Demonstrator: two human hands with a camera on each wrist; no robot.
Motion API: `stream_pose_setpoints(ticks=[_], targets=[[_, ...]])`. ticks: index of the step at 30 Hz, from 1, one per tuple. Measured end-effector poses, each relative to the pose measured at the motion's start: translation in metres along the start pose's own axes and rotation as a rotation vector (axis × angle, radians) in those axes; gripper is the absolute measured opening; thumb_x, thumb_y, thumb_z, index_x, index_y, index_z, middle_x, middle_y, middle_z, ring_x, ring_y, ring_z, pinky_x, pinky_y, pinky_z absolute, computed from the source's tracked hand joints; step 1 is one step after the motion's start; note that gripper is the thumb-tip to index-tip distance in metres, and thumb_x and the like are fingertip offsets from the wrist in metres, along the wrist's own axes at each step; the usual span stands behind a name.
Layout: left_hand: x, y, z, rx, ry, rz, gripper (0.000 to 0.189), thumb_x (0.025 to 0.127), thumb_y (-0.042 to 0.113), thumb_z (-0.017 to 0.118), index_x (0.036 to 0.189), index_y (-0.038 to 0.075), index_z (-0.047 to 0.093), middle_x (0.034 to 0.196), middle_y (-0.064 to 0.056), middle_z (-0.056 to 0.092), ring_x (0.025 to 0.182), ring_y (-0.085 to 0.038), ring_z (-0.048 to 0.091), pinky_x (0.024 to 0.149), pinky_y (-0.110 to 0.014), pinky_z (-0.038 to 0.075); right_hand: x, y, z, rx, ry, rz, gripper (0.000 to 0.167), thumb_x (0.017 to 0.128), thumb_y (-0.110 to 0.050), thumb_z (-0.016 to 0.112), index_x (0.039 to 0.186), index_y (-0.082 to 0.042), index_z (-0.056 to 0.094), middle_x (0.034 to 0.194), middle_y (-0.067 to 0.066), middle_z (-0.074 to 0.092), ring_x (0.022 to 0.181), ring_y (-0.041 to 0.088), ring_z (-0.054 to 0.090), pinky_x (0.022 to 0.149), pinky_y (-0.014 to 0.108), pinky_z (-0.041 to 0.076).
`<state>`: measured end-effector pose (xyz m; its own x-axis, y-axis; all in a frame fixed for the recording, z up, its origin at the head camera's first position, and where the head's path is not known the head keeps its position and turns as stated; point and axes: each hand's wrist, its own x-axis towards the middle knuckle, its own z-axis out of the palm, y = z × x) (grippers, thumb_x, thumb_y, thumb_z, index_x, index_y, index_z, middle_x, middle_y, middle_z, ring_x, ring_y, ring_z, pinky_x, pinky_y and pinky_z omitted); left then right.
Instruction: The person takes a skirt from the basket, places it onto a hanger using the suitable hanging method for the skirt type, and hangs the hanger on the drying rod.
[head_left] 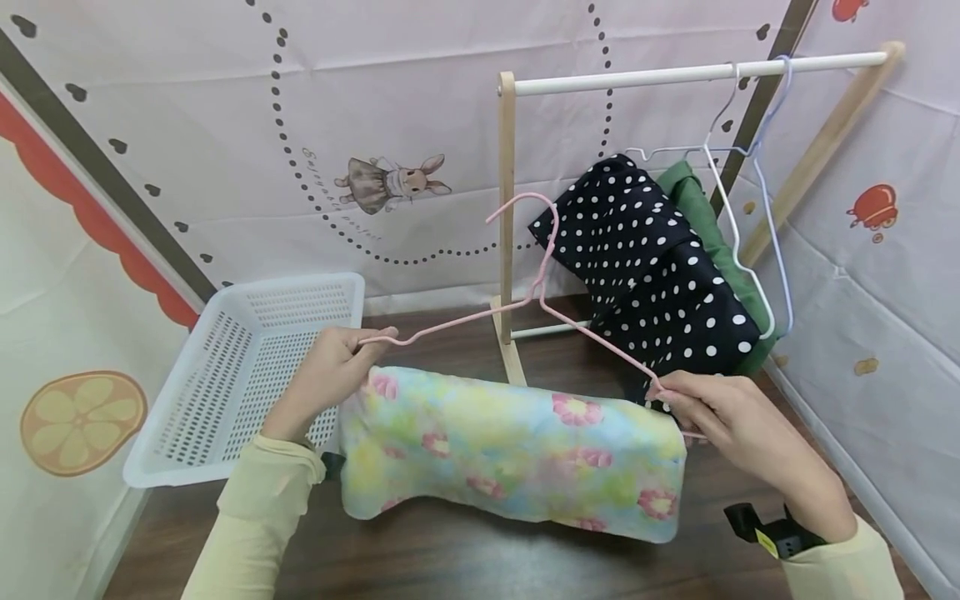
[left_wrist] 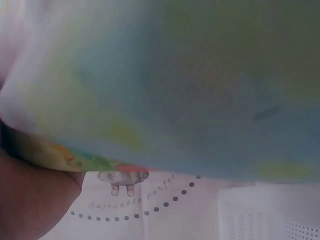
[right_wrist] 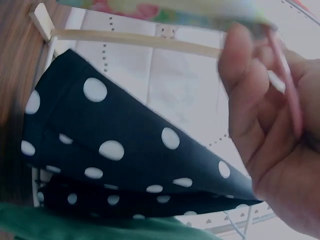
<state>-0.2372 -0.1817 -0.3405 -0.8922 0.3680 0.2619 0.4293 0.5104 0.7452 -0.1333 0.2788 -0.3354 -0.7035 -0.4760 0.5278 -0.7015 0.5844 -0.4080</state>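
Both hands hold up a pink hanger (head_left: 457, 321) by its two ends, its hook pointing up toward the rack. A yellow, blue and pink floral cloth (head_left: 510, 450) hangs folded over its lower bar. My left hand (head_left: 330, 371) pinches the left shoulder, close to the cloth's upper left corner. At the right end, my right hand (head_left: 738, 417) has its fingers curled round the hanger, beside the cloth's edge; the right wrist view shows the pink bar (right_wrist: 286, 80) against that palm. In the left wrist view the cloth (left_wrist: 175, 100) covers most of the picture.
A wooden rack with a white rail (head_left: 637, 79) stands behind. On it hang a white hanger (head_left: 723, 187) and a lilac hanger (head_left: 767, 192), with a black polka-dot cloth (head_left: 637, 250) and a green cloth (head_left: 693, 200). A white perforated basket (head_left: 176, 400) sits at left.
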Motion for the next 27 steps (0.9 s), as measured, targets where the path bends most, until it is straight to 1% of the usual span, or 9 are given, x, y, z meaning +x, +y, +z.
stream_pose_setpoints(ticks=[4, 7, 10, 14, 16, 20, 22, 23, 27], targets=[[-0.002, 0.003, 0.004, 0.026, 0.048, 0.005, 0.045, 0.1, 0.015, 0.055, 0.058, -0.001, 0.06, 0.047, 0.002, 0.04, 0.035, 0.006, 0.017, 0.033, -0.019, 0.016, 0.004, -0.002, 0.003, 0.1, -0.025, 0.051, 0.033, 0.089, 0.009, 0.062, 0.105, -0.02, 0.065, 0.088, -0.011, 0.056, 0.052, -0.001, 0.045, 0.045, 0.013, 0.04], [-0.003, 0.004, 0.005, 0.036, 0.107, 0.006, 0.059, 0.1, 0.021, 0.056, 0.046, 0.008, 0.037, 0.041, 0.004, 0.032, 0.033, 0.004, 0.02, 0.031, -0.019, 0.016, 0.006, -0.002, 0.006, 0.195, -0.062, 0.088, 0.036, 0.081, 0.001, 0.075, 0.111, -0.016, 0.066, 0.104, -0.005, 0.061, 0.05, 0.001, 0.044, 0.046, 0.016, 0.04], [-0.004, 0.006, 0.004, 0.043, 0.138, 0.029, 0.06, 0.1, 0.029, 0.056, 0.045, 0.011, 0.037, 0.039, 0.005, 0.031, 0.032, 0.0, 0.022, 0.03, -0.02, 0.017, 0.007, -0.002, 0.008, 0.23, -0.095, 0.132, 0.041, 0.073, -0.006, 0.083, 0.109, -0.018, 0.069, 0.108, -0.004, 0.061, 0.051, 0.004, 0.044, 0.047, 0.018, 0.039], [-0.002, 0.008, 0.001, 0.116, 0.148, 0.096, 0.045, 0.099, 0.027, 0.058, 0.059, 0.01, 0.063, 0.041, 0.006, 0.035, 0.034, -0.002, 0.025, 0.031, -0.021, 0.02, 0.008, -0.003, 0.007, 0.181, -0.08, 0.144, 0.028, 0.074, -0.01, 0.085, 0.093, -0.024, 0.069, 0.098, -0.009, 0.062, 0.052, 0.004, 0.042, 0.046, 0.018, 0.037], [0.0, 0.009, 0.001, 0.164, 0.157, 0.142, 0.037, 0.099, 0.026, 0.059, 0.064, 0.014, 0.067, 0.046, 0.007, 0.038, 0.038, -0.004, 0.028, 0.033, -0.022, 0.023, 0.009, -0.003, 0.006, 0.168, -0.077, 0.165, 0.024, 0.075, -0.013, 0.085, 0.086, -0.027, 0.068, 0.09, -0.012, 0.063, 0.055, 0.005, 0.045, 0.046, 0.018, 0.037], [0.003, 0.011, 0.001, 0.216, 0.148, 0.268, 0.046, 0.099, 0.021, 0.058, 0.055, 0.019, 0.047, 0.056, 0.007, 0.038, 0.047, -0.009, 0.033, 0.043, -0.026, 0.031, 0.008, -0.002, 0.003, 0.169, -0.096, 0.215, 0.021, 0.078, -0.015, 0.082, 0.076, -0.029, 0.066, 0.081, -0.014, 0.066, 0.065, 0.005, 0.055, 0.05, 0.018, 0.042], [0.003, 0.01, 0.001, 0.196, 0.118, 0.31, 0.046, 0.1, 0.017, 0.056, 0.056, 0.019, 0.041, 0.061, 0.007, 0.042, 0.052, -0.011, 0.038, 0.049, -0.026, 0.035, 0.008, -0.001, 0.001, 0.145, -0.077, 0.197, 0.027, 0.081, -0.012, 0.08, 0.071, -0.03, 0.061, 0.073, -0.016, 0.061, 0.061, 0.002, 0.053, 0.049, 0.017, 0.041], [0.003, 0.01, 0.001, 0.175, 0.104, 0.317, 0.043, 0.1, 0.015, 0.056, 0.058, 0.019, 0.045, 0.064, 0.007, 0.047, 0.056, -0.011, 0.043, 0.053, -0.026, 0.038, 0.008, 0.001, 0.0, 0.123, -0.056, 0.174, 0.032, 0.082, -0.009, 0.079, 0.07, -0.029, 0.057, 0.068, -0.018, 0.056, 0.058, 0.0, 0.049, 0.047, 0.016, 0.039], [-0.001, 0.011, 0.002, -0.013, 0.029, 0.243, 0.031, 0.102, 0.014, 0.051, 0.072, 0.015, 0.06, 0.084, 0.009, 0.069, 0.083, -0.012, 0.064, 0.063, -0.026, 0.041, 0.009, 0.006, -0.002, 0.031, 0.052, 0.061, 0.045, 0.081, 0.005, 0.072, 0.066, -0.024, 0.041, 0.061, -0.018, 0.033, 0.051, -0.004, 0.026, 0.042, 0.015, 0.025]])
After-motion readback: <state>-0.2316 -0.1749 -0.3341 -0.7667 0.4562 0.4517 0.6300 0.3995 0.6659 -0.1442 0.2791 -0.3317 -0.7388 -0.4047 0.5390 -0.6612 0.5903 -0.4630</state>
